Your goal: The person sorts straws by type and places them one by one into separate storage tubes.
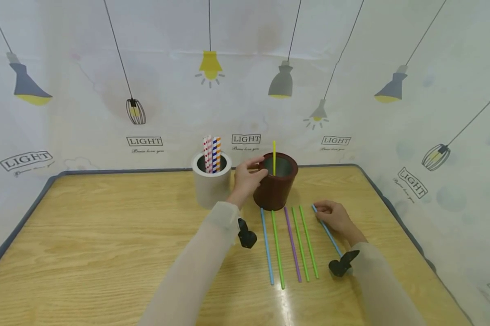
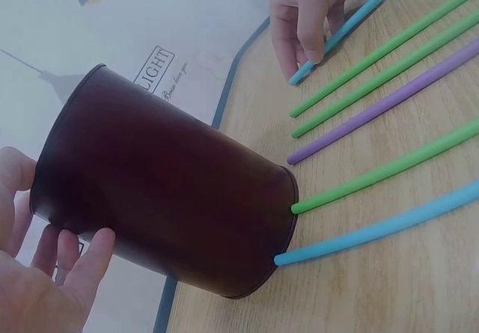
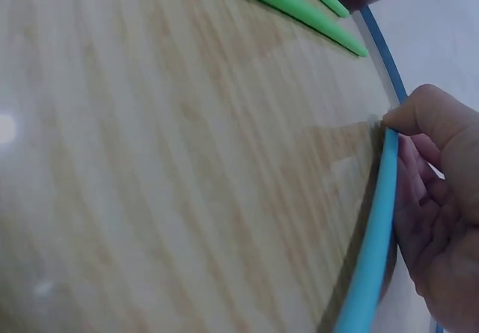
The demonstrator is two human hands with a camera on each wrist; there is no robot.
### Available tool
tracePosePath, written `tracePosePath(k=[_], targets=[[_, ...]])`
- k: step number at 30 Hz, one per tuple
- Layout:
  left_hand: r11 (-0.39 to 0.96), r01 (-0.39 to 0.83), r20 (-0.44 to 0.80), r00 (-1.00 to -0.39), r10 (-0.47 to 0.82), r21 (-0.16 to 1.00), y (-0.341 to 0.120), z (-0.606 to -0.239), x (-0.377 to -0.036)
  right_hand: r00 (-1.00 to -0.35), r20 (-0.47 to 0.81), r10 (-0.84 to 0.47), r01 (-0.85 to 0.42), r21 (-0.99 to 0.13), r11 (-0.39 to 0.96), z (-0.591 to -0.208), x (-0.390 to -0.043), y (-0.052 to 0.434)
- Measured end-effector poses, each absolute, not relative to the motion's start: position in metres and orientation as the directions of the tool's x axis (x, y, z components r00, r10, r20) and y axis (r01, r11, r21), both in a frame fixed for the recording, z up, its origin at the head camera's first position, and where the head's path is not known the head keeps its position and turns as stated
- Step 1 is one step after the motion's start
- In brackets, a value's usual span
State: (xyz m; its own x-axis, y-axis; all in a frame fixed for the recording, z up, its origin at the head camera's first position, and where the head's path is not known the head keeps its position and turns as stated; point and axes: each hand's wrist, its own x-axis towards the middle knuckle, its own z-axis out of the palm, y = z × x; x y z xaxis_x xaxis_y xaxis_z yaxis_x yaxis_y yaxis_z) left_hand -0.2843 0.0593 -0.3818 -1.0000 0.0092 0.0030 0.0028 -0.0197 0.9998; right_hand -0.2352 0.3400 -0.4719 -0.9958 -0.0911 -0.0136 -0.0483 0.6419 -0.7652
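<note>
A dark red cup (image 1: 275, 185) stands at the back of the wooden table (image 1: 106, 235) with one yellow straw (image 1: 274, 157) upright in it. My left hand (image 1: 255, 172) grips the cup at its rim; in the left wrist view my fingers (image 2: 86, 262) curl against the cup (image 2: 165, 191). In front of the cup lie several straws side by side: blue (image 1: 266, 246), green (image 1: 277, 249), purple (image 1: 292, 244) and two more green. My right hand (image 1: 320, 213) pinches the far end of another blue straw (image 1: 330, 236), which lies flat on the table (image 3: 150, 161); in the right wrist view it (image 3: 374, 251) sits under my fingertips (image 3: 419, 123).
A white cup (image 1: 211, 185) holding striped paper straws (image 1: 212, 154) stands just left of the red cup. A printed cloth wall (image 1: 245, 68) closes off the back and the sides. The table's grey edge (image 1: 375, 185) runs close past my right hand.
</note>
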Motion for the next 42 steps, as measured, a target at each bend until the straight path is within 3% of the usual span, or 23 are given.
tracePosePath(k=[9, 17, 28, 42], targets=[[-0.012, -0.005, -0.005, -1.0, 0.006, 1.0, 0.059, -0.382, -0.284, -0.991, -0.083, -0.106, -0.003, -0.771, 0.637, -0.463, -0.24, 0.342], [-0.021, -0.001, -0.001, -1.0, 0.008, 1.0, 0.061, -0.381, -0.283, -0.983, -0.051, -0.174, -0.058, -0.822, 0.567, -0.429, -0.243, 0.338], [-0.006, -0.003, -0.003, -1.0, 0.007, 1.0, 0.059, -0.382, -0.281, -0.975, 0.108, -0.195, -0.198, -0.821, 0.536, -0.369, -0.247, 0.316], [-0.005, 0.003, 0.003, -1.0, 0.01, 1.0, 0.06, -0.381, -0.283, -0.903, 0.381, -0.198, -0.425, -0.726, 0.54, -0.276, -0.275, 0.279]])
